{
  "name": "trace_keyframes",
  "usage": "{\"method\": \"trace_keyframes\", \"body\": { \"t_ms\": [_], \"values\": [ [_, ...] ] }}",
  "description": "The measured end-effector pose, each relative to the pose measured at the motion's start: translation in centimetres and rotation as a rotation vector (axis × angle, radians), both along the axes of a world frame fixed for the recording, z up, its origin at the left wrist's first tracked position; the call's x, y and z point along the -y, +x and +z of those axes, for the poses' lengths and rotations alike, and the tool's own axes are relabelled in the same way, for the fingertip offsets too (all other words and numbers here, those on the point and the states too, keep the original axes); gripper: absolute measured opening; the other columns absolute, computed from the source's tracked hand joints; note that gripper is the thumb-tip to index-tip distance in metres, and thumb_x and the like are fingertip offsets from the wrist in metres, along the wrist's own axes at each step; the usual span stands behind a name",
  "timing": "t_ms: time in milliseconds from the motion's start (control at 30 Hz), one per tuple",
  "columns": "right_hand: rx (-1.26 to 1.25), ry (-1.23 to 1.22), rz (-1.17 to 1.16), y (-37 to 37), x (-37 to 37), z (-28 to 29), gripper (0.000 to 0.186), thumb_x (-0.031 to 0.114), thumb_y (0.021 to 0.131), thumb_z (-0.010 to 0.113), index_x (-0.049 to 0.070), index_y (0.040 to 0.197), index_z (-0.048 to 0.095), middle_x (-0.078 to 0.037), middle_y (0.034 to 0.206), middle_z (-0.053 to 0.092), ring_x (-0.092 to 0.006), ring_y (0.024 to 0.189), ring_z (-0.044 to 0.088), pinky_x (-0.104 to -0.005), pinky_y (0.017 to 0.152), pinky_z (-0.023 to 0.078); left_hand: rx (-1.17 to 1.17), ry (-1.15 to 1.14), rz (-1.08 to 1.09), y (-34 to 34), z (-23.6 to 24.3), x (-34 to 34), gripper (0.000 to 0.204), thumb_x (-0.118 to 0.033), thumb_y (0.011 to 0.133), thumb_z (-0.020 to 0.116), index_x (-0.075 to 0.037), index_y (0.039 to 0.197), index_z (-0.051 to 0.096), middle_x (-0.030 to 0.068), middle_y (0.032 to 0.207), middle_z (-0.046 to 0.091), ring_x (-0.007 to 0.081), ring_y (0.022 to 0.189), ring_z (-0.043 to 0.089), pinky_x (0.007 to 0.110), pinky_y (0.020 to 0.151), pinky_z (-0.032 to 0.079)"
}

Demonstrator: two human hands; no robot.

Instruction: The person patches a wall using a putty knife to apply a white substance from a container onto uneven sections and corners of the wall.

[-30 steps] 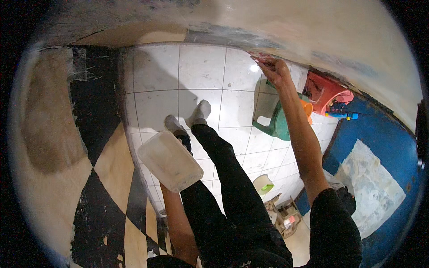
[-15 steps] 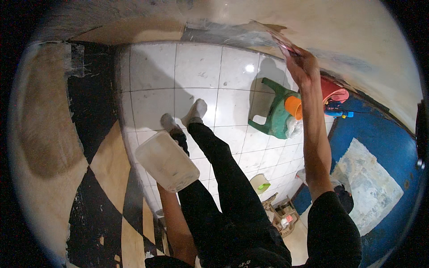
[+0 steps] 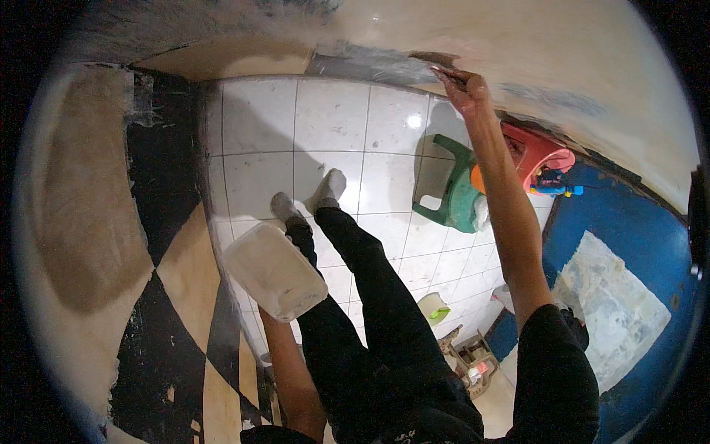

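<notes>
My right hand (image 3: pixel 466 90) reaches up to the wall at the top, fingers pinched round a thin, flat tool that looks like a putty knife (image 3: pixel 435 59). Its blade lies against the wall beside a grey smeared strip (image 3: pixel 362 62); the handle is mostly hidden by my fingers. Low on the left, my left forearm (image 3: pixel 288 362) comes up beneath a whitish rectangular plastic tub (image 3: pixel 274 270). The left hand supports it from below, its fingers hidden by the tub. Smears mark the tub, and what it contains is hard to make out.
On the white tiled floor (image 3: pixel 329 115) stand a green plastic stool (image 3: pixel 458 196) and a red plastic stool (image 3: pixel 547 152). A blue door (image 3: pixel 592 207) with a pale patch is at the right. Lower down are a small bucket (image 3: pixel 433 307) and a basket (image 3: pixel 477 362). Black-and-cream wall (image 3: pixel 159 192) runs left.
My right hand has moved left along the wall with the flat tool, uncovering more of the red stool. The tub in my left hand has hardly shifted.
</notes>
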State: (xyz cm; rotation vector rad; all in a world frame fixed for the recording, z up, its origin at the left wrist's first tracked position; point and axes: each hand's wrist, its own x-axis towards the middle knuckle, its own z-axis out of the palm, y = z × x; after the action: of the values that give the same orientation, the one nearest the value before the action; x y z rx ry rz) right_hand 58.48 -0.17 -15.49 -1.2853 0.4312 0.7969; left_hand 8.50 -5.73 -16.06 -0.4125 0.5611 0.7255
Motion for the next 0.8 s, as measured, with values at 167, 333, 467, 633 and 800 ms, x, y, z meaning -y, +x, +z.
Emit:
{"method": "trace_keyframes", "body": {
  "t_ms": [167,333,467,633,800],
  "values": [
    [-0.05,0.191,0.228,4.2,4.5,7.8,0.028,-0.002,0.087,0.035,-0.019,0.109,0.038,-0.03,0.115,0.045,-0.037,0.106,0.049,-0.0405,0.1,0.041,0.038,0.001,0.002,0.2,0.3,-0.2,0.072,-0.052,0.081,0.051,-0.009,0.135,0.029,0.0179,0.132,0.038,0.0356,0.114,0.045,0.053,0.097,0.035],
    [-0.03,0.272,0.209,-5.5,5.2,15.8,0.034,-0.001,0.085,0.037,-0.015,0.116,0.039,-0.027,0.118,0.047,-0.0334,0.109,0.049,-0.0397,0.099,0.04,0.036,-0.005,0.031,-0.7,1.8,0.4,0.072,-0.052,0.081,0.051,-0.009,0.135,0.029,0.0177,0.132,0.039,0.0355,0.114,0.045,0.052,0.097,0.034],
    [0.035,0.17,0.142,-7.9,9.6,13.1,0.032,0.001,0.084,0.038,-0.012,0.112,0.044,-0.021,0.111,0.052,-0.03,0.103,0.052,-0.0377,0.093,0.043,0.075,-0.011,0.002,0.3,2.6,0.3,0.072,-0.052,0.081,0.051,-0.01,0.135,0.029,0.0175,0.132,0.039,0.0354,0.114,0.045,0.052,0.097,0.034],
    [0.193,0.23,0.019,-13.8,9.1,14.0,0.03,0.002,0.08,0.046,-0.007,0.109,0.048,-0.016,0.107,0.056,-0.0246,0.098,0.055,-0.0339,0.087,0.045,0.1,-0.017,-0.011,0.4,3.3,0.4,0.072,-0.052,0.081,0.051,-0.01,0.135,0.029,0.0173,0.132,0.039,0.0352,0.113,0.046,0.052,0.098,0.034],
    [0.196,0.441,-0.035,-19.0,5.3,16.9,0.03,0.003,0.081,0.051,-0.002,0.111,0.048,-0.009,0.106,0.056,-0.0183,0.095,0.056,-0.0292,0.082,0.046,0.12,0.006,-0.021,-0.1,4.6,-0.1,0.072,-0.052,0.081,0.051,-0.01,0.135,0.029,0.0171,0.131,0.039,0.0351,0.113,0.046,0.052,0.098,0.034]
  ]
}}
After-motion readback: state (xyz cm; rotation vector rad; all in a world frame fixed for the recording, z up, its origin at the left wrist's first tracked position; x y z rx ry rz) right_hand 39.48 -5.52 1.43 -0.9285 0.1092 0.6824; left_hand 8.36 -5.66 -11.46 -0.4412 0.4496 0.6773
